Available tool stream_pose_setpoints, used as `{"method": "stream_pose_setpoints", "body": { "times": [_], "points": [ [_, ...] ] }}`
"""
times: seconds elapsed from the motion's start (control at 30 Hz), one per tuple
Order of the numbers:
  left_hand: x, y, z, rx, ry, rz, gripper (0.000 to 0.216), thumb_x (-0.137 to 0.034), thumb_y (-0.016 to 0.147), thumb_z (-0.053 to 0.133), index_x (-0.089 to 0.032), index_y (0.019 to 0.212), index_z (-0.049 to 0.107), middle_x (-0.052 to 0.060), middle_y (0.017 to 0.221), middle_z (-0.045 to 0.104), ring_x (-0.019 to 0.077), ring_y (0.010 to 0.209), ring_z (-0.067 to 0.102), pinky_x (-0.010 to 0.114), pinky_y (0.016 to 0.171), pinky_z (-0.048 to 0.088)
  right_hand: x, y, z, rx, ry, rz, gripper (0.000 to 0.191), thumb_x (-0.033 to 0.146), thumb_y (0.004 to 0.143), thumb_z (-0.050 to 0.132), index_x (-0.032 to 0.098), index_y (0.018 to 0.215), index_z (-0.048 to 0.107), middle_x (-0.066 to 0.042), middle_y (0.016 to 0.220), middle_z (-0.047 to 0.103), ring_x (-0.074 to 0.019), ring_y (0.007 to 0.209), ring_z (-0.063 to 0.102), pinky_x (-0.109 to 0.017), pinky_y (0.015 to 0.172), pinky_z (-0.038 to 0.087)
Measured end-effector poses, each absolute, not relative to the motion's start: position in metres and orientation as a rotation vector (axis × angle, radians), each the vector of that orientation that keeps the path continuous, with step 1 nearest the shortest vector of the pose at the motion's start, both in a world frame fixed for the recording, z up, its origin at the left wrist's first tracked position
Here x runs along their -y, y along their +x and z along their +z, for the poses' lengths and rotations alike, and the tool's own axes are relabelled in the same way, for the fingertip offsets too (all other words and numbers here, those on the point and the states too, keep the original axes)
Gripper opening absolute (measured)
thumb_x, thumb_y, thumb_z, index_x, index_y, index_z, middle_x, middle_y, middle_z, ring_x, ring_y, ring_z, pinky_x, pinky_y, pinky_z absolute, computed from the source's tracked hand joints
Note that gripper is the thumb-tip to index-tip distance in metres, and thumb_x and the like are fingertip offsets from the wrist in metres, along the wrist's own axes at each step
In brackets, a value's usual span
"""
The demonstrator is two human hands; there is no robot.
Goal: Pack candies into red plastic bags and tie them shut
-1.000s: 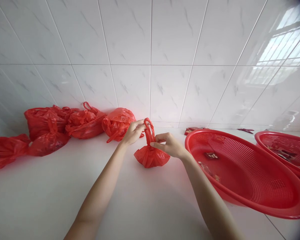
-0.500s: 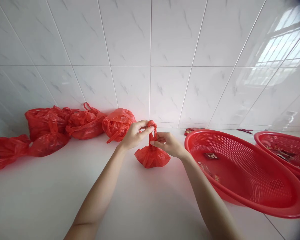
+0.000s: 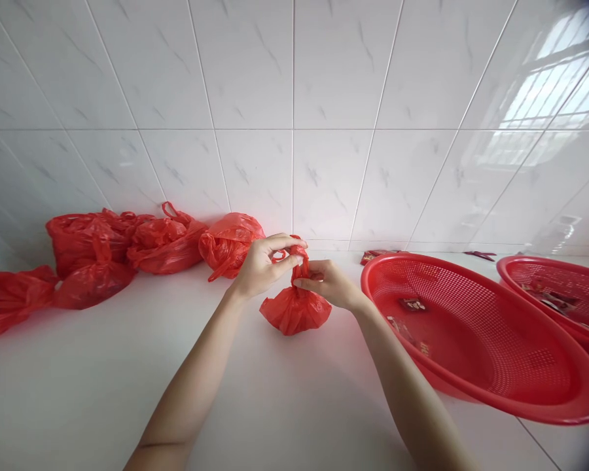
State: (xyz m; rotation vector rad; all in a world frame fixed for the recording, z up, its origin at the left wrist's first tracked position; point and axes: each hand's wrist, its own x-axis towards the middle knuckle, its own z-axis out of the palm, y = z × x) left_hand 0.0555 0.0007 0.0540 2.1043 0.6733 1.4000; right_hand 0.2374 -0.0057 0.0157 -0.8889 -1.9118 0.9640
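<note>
A small red plastic bag [image 3: 296,313] stands near the middle of the white counter, its top gathered into a twisted neck. My left hand [image 3: 265,263] pinches the upper end of the bag's handles between thumb and fingers. Just below and to the right, my right hand [image 3: 326,283] grips the neck, thumb in front. The bag's lower part fans out beneath both hands; its contents are hidden. Close behind my left hand lies another tied red bag [image 3: 233,239].
More red bags [image 3: 164,245] line the wall at the left. On the right sits a large red plastic basket [image 3: 476,347] holding a few wrapped packets [image 3: 412,305]. A second red basket [image 3: 559,278] stands beyond it. Scissors [image 3: 480,255] lie near the tiled wall [image 3: 334,190].
My left fingers have shifted and curled further over the handle end. The bag hangs slightly lower and a little further left. My right hand keeps its hold on the neck.
</note>
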Motion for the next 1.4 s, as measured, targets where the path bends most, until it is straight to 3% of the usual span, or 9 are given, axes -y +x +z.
{"method": "stream_pose_setpoints", "body": {
  "times": [0.17,0.43,0.67,0.73,0.87,0.97,1.2,1.4],
  "points": [
    [0.001,0.055,0.056,-0.604,2.045,1.461,0.015,-0.014,0.083,0.064,-0.018,0.095,0.073,0.006,0.096,0.068,0.0169,0.090,0.065,0.031,0.081,0.053,0.008,0.238,0.019,1.932,-0.815,1.017,0.020,0.033,0.086,0.061,0.017,0.074,0.061,0.000,0.072,0.059,-0.0142,0.067,0.053,-0.030,0.064,0.044],
    [0.001,0.049,0.058,-0.613,1.888,1.522,0.030,-0.019,0.075,0.075,-0.020,0.105,0.070,0.009,0.123,0.059,0.0187,0.092,0.066,0.031,0.076,0.057,0.013,0.241,0.024,1.936,-0.792,1.008,0.019,0.030,0.086,0.063,0.015,0.075,0.064,0.000,0.073,0.063,-0.0138,0.068,0.057,-0.028,0.067,0.046],
    [-0.002,0.041,0.062,-0.624,1.824,1.444,0.068,-0.024,0.072,0.080,-0.026,0.134,0.052,0.010,0.136,0.054,0.0237,0.111,0.062,0.040,0.097,0.051,0.011,0.247,0.024,1.912,-0.793,1.056,0.019,0.032,0.088,0.062,0.015,0.082,0.069,-0.003,0.079,0.068,-0.0164,0.073,0.062,-0.029,0.070,0.049],
    [-0.004,0.039,0.062,-0.710,1.862,1.309,0.068,-0.027,0.073,0.079,-0.025,0.135,0.052,0.010,0.134,0.057,0.0249,0.113,0.061,0.040,0.096,0.051,0.009,0.246,0.023,1.904,-0.803,1.048,0.020,0.033,0.087,0.063,0.015,0.082,0.070,-0.003,0.079,0.068,-0.0167,0.073,0.062,-0.030,0.070,0.049],
    [-0.005,0.038,0.058,-0.785,2.088,0.743,0.039,-0.037,0.078,0.073,-0.021,0.114,0.068,0.008,0.115,0.068,0.0244,0.107,0.063,0.040,0.097,0.048,0.008,0.246,0.023,1.896,-0.826,1.007,0.024,0.038,0.084,0.068,0.015,0.079,0.071,-0.002,0.076,0.067,-0.0170,0.073,0.061,-0.029,0.069,0.049],
    [-0.007,0.041,0.051,-0.911,2.145,0.480,0.040,-0.046,0.074,0.074,-0.020,0.104,0.070,0.006,0.106,0.070,0.0248,0.102,0.064,0.037,0.090,0.050,0.009,0.247,0.023,1.880,-0.840,1.018,0.026,0.040,0.085,0.067,0.015,0.081,0.072,-0.004,0.081,0.070,-0.0186,0.076,0.064,-0.030,0.070,0.050],
    [-0.014,0.048,0.040,-0.990,2.186,0.401,0.039,-0.054,0.076,0.067,-0.018,0.089,0.069,0.005,0.088,0.069,0.0232,0.085,0.063,0.033,0.072,0.048,0.009,0.247,0.024,1.833,-0.850,0.961,0.029,0.042,0.086,0.065,0.015,0.087,0.073,-0.007,0.085,0.072,-0.0200,0.079,0.066,-0.030,0.069,0.052],
    [-0.017,0.050,0.037,-0.948,2.200,0.475,0.038,-0.054,0.083,0.060,-0.018,0.086,0.071,0.005,0.084,0.069,0.0222,0.082,0.063,0.032,0.072,0.047,0.006,0.249,0.023,1.767,-0.879,0.833,0.029,0.045,0.086,0.063,0.017,0.084,0.070,-0.004,0.079,0.069,-0.0190,0.075,0.063,-0.029,0.063,0.049]
  ]
}}
